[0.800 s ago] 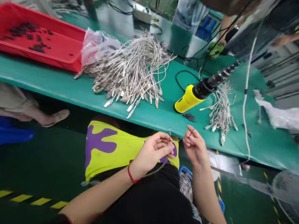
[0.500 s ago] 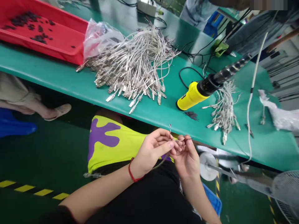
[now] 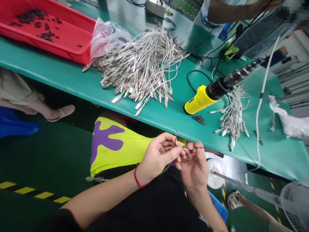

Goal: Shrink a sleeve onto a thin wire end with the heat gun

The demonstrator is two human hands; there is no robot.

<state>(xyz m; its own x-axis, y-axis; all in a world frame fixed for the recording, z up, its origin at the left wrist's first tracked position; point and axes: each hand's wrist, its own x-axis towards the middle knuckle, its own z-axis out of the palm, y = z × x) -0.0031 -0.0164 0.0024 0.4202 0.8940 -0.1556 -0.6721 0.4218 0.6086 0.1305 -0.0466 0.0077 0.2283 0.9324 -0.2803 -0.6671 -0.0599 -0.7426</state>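
My left hand (image 3: 159, 154) is closed on a USB cable near its stripped end, where thin red and white wires (image 3: 176, 137) stand up past the fingers. The cable runs back under my wrist, and its clear plug (image 3: 93, 179) lies by my left forearm. My right hand (image 3: 195, 166) is closed, thumb and forefinger pinching a thin dark tube (image 3: 201, 148) at the tip of a pale wire from the same cable. Whether the wire goes inside it is too small to tell. On the bench above lies a small heap of similar dark pieces (image 3: 199, 120).
A big pile of USB cables (image 3: 142, 67) and a smaller bunch (image 3: 233, 116) lie on the green bench (image 3: 154, 119). A yellow heat gun (image 3: 200, 100) stands between them. Also there are a red tray (image 3: 70, 42), plastic bag (image 3: 106, 37), fan (image 3: 295, 203) and a co-worker's arm (image 3: 231, 13).
My right hand has shifted slightly right and down, and more pale wire shows between my hands. A co-worker's arm shows more fully at the top; a person's foot has appeared lower right.
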